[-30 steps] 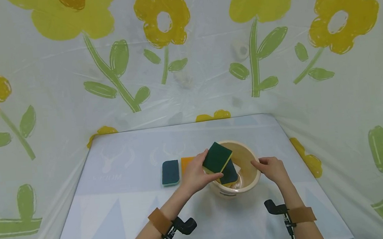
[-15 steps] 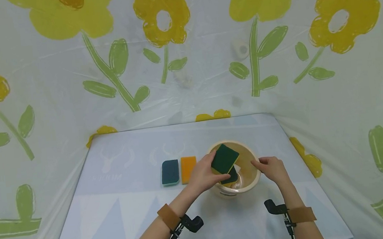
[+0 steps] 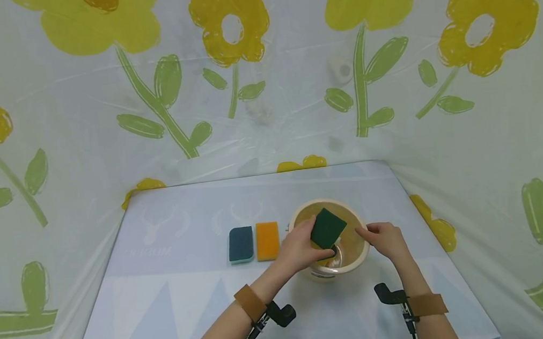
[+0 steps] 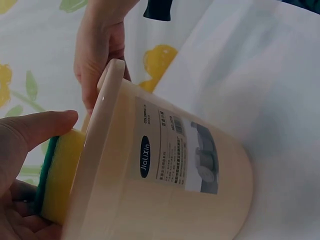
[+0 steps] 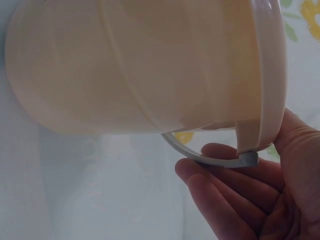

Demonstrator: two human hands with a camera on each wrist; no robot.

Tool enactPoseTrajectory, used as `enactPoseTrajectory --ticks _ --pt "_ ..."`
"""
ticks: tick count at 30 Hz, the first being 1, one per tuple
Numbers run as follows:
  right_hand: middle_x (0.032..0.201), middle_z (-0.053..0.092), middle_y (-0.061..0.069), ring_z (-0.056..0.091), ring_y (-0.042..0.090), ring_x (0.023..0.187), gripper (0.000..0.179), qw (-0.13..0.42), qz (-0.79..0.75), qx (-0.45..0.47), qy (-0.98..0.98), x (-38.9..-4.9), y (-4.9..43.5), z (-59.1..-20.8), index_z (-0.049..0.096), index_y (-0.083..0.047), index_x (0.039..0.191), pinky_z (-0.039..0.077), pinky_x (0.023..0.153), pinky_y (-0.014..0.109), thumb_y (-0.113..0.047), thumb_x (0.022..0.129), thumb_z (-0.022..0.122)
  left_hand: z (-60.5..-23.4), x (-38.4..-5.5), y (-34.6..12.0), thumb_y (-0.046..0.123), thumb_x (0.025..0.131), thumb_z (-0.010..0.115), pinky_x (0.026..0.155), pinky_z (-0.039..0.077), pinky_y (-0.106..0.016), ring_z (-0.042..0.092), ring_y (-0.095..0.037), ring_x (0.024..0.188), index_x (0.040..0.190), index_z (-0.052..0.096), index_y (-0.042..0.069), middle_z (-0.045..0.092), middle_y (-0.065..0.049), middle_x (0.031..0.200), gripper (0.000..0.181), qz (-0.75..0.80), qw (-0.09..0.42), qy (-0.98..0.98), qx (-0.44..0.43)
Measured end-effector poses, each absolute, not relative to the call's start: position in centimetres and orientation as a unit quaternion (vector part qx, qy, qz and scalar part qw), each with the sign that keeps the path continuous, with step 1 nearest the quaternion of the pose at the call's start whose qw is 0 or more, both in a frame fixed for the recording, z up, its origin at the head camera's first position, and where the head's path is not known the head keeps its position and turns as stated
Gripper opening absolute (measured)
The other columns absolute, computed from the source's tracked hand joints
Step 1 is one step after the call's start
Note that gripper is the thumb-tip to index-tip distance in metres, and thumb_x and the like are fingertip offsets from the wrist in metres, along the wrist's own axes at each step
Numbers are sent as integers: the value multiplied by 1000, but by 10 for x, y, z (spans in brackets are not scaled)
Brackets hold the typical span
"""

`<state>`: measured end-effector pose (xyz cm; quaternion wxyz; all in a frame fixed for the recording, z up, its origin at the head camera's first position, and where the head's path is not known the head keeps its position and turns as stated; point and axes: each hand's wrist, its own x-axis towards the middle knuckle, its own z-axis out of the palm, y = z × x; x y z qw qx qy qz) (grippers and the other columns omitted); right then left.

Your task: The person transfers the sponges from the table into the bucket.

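Note:
My left hand [image 3: 299, 245] grips a sponge with a dark green scouring side [image 3: 328, 228], thumb on one edge and fingers on the other. It is over the mouth of a cream plastic bucket [image 3: 353, 229]; its yellow foam side [image 4: 64, 172] faces the rim in the left wrist view. My right hand [image 3: 385, 240] holds the bucket's right rim, thumb against the rim and fingers curled near the grey handle [image 5: 202, 159]. Inside the bucket, a strip of another yellow sponge [image 3: 325, 262] shows; the rest is hidden by the held sponge and left hand.
Left of the bucket, an orange sponge [image 3: 267, 241] and a dark blue-grey sponge [image 3: 241, 244] lie side by side on the table [image 3: 161, 243]. A flower-printed curtain [image 3: 290, 108] surrounds the table at the back and sides.
My left hand has moved right and slightly down with the green sponge, from the bucket's left rim to over its opening. The orange sponge has come into full view. The right hand stays put.

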<state>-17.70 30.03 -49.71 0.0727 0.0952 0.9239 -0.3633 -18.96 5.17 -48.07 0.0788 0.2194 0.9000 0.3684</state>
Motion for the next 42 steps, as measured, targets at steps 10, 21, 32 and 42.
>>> enactPoseTrajectory --ticks 10,21,32,42 --pt "93 72 11 65 30 94 54 67 -363 94 925 -176 299 -496 67 5 117 51 81 54 -43 95 61 -479 -189 55 54 80 74 97 48 -40 54 -24 121 150 35 5 47 -11 146 94 350 85 907 218" --pt "96 72 13 65 31 97 57 66 -363 93 925 -176 300 -496 66 6 119 51 83 54 -45 95 60 -480 -187 44 53 87 67 102 44 -45 48 -28 129 148 38 3 43 -11 149 84 363 45 902 230" --pt "98 71 15 64 33 98 57 72 -366 94 923 -175 298 -495 64 7 120 51 84 55 -44 95 60 -469 -184 31 48 87 70 105 41 -47 42 -27 135 150 36 7 39 -10 152 83 406 29 885 225" --pt "96 72 13 64 32 98 60 68 -371 93 921 -176 300 -498 66 6 119 51 84 54 -49 94 60 -467 -186 10 45 79 78 103 41 -52 40 -32 136 150 36 5 40 -14 151 91 463 8 867 184"
